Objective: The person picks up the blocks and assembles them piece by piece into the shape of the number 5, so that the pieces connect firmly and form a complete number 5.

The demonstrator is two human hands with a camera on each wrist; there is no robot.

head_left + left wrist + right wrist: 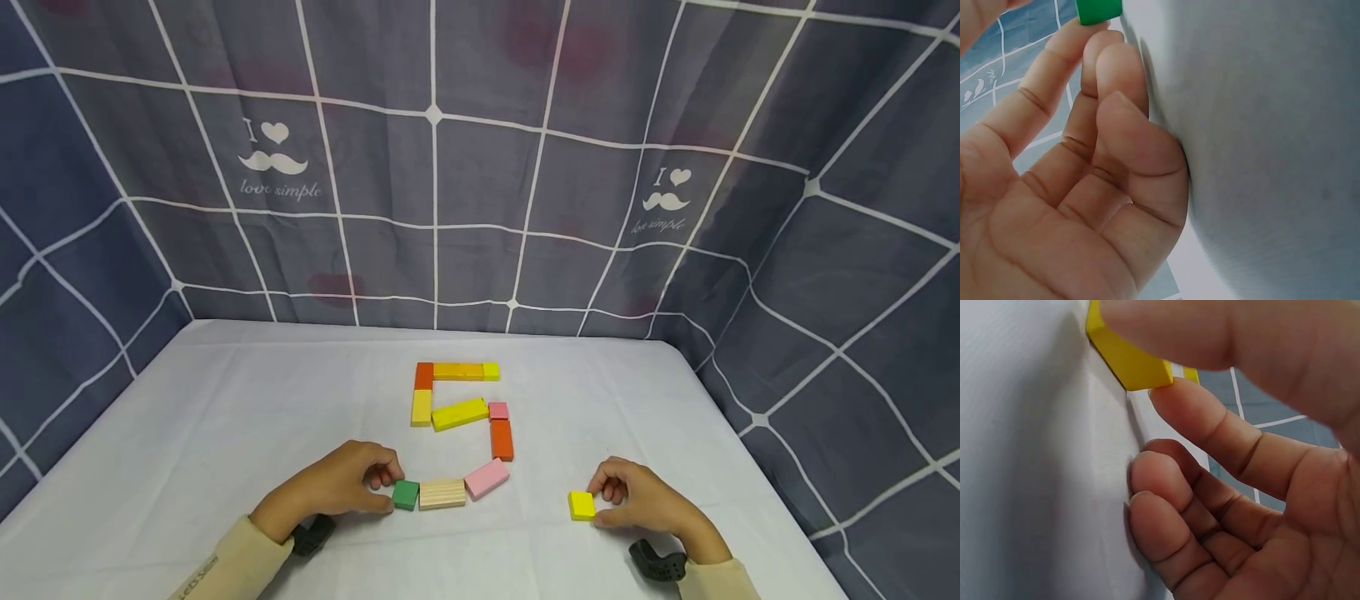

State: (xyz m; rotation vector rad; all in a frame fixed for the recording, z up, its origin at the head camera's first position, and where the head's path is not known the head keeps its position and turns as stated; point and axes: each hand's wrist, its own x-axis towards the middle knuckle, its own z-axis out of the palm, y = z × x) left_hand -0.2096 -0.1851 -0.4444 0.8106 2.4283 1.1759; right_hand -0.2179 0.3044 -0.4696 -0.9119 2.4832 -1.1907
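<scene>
At the lower left end of a curved row of blocks, my left hand (348, 479) holds a small green block (406, 495) by finger and thumb; in the left wrist view the green block (1099, 9) shows at the top edge, touching a fingertip. A ridged plain wooden block (442, 494) adjoins it, followed by a tilted pink block (487, 479). Farther right, my right hand (641, 498) pinches a small yellow block (582, 506) down at the cloth. The right wrist view has this yellow block (1132, 359) between thumb and index finger, other fingers curled.
The row continues upward through a red-orange block (502, 440), a small pink block (498, 411), a slanted yellow block (460, 414), an upright-running yellow block (422, 408), a red-orange block (423, 375) and an orange block (457, 372). A white cloth (262, 392) covers the table; grey checked curtains (480, 167) surround it.
</scene>
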